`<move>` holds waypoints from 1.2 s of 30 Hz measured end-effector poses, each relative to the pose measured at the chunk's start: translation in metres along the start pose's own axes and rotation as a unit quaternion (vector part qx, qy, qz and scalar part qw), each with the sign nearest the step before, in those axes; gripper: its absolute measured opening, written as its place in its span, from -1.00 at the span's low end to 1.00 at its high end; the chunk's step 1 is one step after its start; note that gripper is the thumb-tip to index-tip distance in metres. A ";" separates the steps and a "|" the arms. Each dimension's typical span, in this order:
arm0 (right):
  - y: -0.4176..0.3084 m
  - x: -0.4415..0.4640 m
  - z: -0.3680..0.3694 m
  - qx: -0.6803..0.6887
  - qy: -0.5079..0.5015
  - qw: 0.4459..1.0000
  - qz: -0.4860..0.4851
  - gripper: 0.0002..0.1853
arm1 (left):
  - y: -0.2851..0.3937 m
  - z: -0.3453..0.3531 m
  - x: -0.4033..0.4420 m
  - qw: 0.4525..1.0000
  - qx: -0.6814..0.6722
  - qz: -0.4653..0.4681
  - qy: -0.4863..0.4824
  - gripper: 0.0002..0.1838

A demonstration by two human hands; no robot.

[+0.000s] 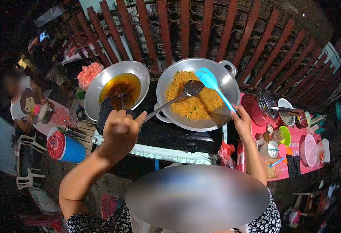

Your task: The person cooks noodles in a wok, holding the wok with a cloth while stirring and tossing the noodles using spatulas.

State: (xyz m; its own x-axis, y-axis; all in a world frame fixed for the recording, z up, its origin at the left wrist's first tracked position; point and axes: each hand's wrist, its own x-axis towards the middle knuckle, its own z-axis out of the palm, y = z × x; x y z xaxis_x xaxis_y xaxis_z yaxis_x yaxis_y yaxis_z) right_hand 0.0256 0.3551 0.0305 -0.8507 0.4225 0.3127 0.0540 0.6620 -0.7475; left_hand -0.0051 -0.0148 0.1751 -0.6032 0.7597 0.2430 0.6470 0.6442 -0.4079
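Note:
My left hand [120,130] is closed around the handle of a dark metal ladle [193,88], whose bowl rests on orange-yellow noodles [192,108] in the right wok [228,91]. In my right hand [241,119] is the handle of a light-blue spatula [207,78], its head lying over the noodles near the wok's upper middle. The left wok [137,70] holds dark yellow oil [129,87], with a dark utensil partly in it. A dark cloth or mitt [105,112] shows beside my left hand.
Brown slats [184,31] stand behind the woks. On the right, a pink table [240,159] carries bowls, cups and a strainer [267,103]. A blue bucket [74,149], white chairs [30,178] and another person [26,97] are at left. A pink bag [89,74] sits beside the left wok.

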 end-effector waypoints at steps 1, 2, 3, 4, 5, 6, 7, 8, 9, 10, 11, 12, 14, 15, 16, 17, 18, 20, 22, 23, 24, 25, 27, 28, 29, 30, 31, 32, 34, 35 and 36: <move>-0.005 0.002 0.001 0.115 -0.072 0.988 0.075 -0.81 | 0.001 0.001 0.001 1.000 -0.012 0.003 0.000 -0.65; -0.010 0.001 0.001 0.229 -0.141 0.952 0.147 -0.82 | 0.000 0.003 0.001 1.000 -0.014 0.006 0.001 -0.65; -0.020 -0.002 0.002 0.242 -0.147 0.949 0.141 -0.84 | -0.001 0.008 0.000 0.997 -0.003 0.023 0.070 -0.64; -0.018 -0.005 0.001 0.242 -0.144 0.949 0.141 -0.84 | -0.005 0.011 -0.001 0.989 0.010 0.039 0.139 -0.63; -0.014 -0.008 -0.001 0.208 -0.150 0.953 0.160 -0.83 | -0.008 0.011 -0.002 0.989 0.010 0.040 0.140 -0.63; -0.008 -0.012 -0.003 0.172 -0.156 0.957 0.177 -0.83 | -0.010 0.010 -0.005 0.996 -0.005 0.013 0.086 -0.61; 0.004 -0.014 -0.004 0.165 -0.137 0.965 0.151 -0.81 | -0.012 0.011 -0.008 0.999 -0.021 -0.014 0.032 -0.60; 0.013 -0.014 -0.010 0.163 -0.139 0.965 0.150 -0.81 | -0.012 0.013 -0.010 0.999 -0.022 -0.017 0.032 -0.60; 0.016 -0.014 -0.016 0.117 -0.104 0.979 0.127 -0.79 | -0.012 0.015 -0.013 0.999 0.022 -0.003 0.049 -0.59; 0.016 -0.015 -0.019 0.071 -0.069 0.990 0.105 -0.78 | -0.012 0.019 -0.014 0.996 0.065 0.011 0.066 -0.58; 0.014 -0.012 -0.020 0.045 -0.043 0.995 0.079 -0.74 | -0.013 0.023 -0.014 0.996 0.063 0.012 0.066 -0.58; 0.010 -0.010 -0.017 0.042 -0.041 0.995 0.082 -0.74 | -0.014 0.029 -0.013 0.991 0.068 0.029 0.113 -0.57; -0.005 -0.005 -0.005 -0.001 0.037 0.992 -0.117 -0.63 | -0.011 0.031 -0.009 0.983 0.068 0.049 0.163 -0.56; -0.013 -0.004 0.000 -0.052 0.041 0.987 -0.146 -0.52 | -0.009 0.028 -0.006 0.983 0.048 0.052 0.167 -0.55; -0.020 -0.003 0.004 -0.102 0.045 0.978 -0.175 -0.40 | -0.008 0.025 -0.004 0.983 0.029 0.054 0.171 -0.55; -0.016 -0.003 0.010 -0.153 0.064 0.965 -0.202 -0.39 | -0.009 0.024 -0.004 0.983 0.027 0.056 0.173 -0.55; -0.011 -0.003 0.016 -0.202 0.081 0.949 -0.230 -0.37 | -0.010 0.022 -0.006 0.991 -0.002 0.041 0.129 -0.55; -0.003 -0.011 0.013 -0.222 0.080 0.947 -0.220 -0.36 | -0.012 0.020 -0.006 0.996 -0.030 0.025 0.083 -0.55; 0.007 -0.020 0.003 -0.268 0.083 0.936 -0.212 -0.37 | -0.013 0.017 -0.007 0.977 0.088 0.043 0.190 -0.77; 0.011 -0.023 -0.005 -0.269 0.077 0.937 -0.209 -0.39 | -0.013 0.014 -0.008 0.977 0.089 0.039 0.187 -0.77; 0.013 -0.025 -0.014 -0.270 0.070 0.938 -0.206 -0.40 | -0.014 0.012 -0.009 0.991 0.056 0.021 0.121 -0.79; 0.013 -0.024 -0.023 -0.281 0.058 0.939 -0.192 -0.49 | -0.015 0.009 -0.009 0.998 0.023 0.004 0.054 -0.80; 0.007 -0.023 -0.026 -0.207 0.052 0.963 -0.164 -0.52 | -0.016 0.005 -0.003 0.998 0.025 -0.003 0.056 -0.80; -0.001 -0.021 -0.030 -0.133 0.048 0.981 -0.133 -0.56 | -0.014 0.003 -0.001 0.998 0.029 -0.008 0.062 -0.80; -0.015 -0.018 -0.032 -0.099 0.044 0.986 -0.128 -0.58 | -0.013 0.003 0.001 0.998 0.028 -0.008 0.062 -0.80; -0.027 -0.017 -0.031 -0.099 0.045 0.986 -0.128 -0.58 | -0.011 0.002 0.001 0.995 0.058 0.002 0.082 -0.80; -0.036 -0.017 -0.030 -0.097 0.007 0.986 -0.134 -0.57 | -0.009 0.001 0.002 0.991 0.088 0.014 0.101 -0.80; -0.041 -0.016 -0.027 -0.094 -0.030 0.985 -0.139 -0.55 | -0.007 0.000 0.004 0.991 0.088 0.016 0.103 -0.80; -0.039 -0.012 -0.017 -0.111 -0.024 0.977 -0.180 -0.56 | -0.002 -0.002 0.007 0.994 0.093 0.004 0.059 -0.76; -0.037 -0.008 -0.013 -0.162 -0.009 0.966 -0.203 -0.59 | -0.001 -0.002 0.006 0.994 0.093 0.006 0.061 -0.76; -0.033 -0.002 -0.008 -0.211 0.005 0.951 -0.225 -0.63 | -0.001 -0.001 0.005 0.994 0.087 0.011 0.065 -0.76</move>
State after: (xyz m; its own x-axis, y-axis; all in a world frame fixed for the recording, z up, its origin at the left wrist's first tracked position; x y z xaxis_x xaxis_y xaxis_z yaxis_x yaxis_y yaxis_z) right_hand 0.0295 0.3372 0.0596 -0.8325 0.0416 0.5525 -0.1079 0.9659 -0.2354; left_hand -0.0082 -0.0110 0.1780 -0.5177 0.7856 0.3389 0.5622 0.6109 -0.5574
